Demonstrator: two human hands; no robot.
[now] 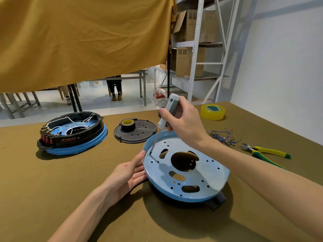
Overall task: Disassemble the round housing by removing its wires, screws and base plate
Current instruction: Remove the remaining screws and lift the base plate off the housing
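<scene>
Head view: on the olive-brown table (52, 198) the near round housing (185, 173) lies with its pale blue perforated base plate (206, 172) facing up, a black tab jutting out at its lower right. The right hand (183, 123) has its fingers curled round the grey-and-white handle of a screwdriver (166, 117), whose thin shaft slants down so that the tip meets the plate near its left rim. The left hand (127, 175) lies palm-up with fingers straight and together, their tips touching the housing's left edge. At the far left stands a second housing (71, 133), black over a blue rim, with white wires looped inside and red terminals at its left; small red print runs along its black wall but is too small to read. Between the two housings lies a dark perforated cover disc (138, 131) bearing a roll of black tape (127, 124). Far right sit a roll of clear yellowish tape (212, 111), a heap of cut blue wires (222, 137) and yellow-green cutting pliers (265, 152). Cardboard boxes (188, 62) on the metal shelving carry markings that cannot be read.
</scene>
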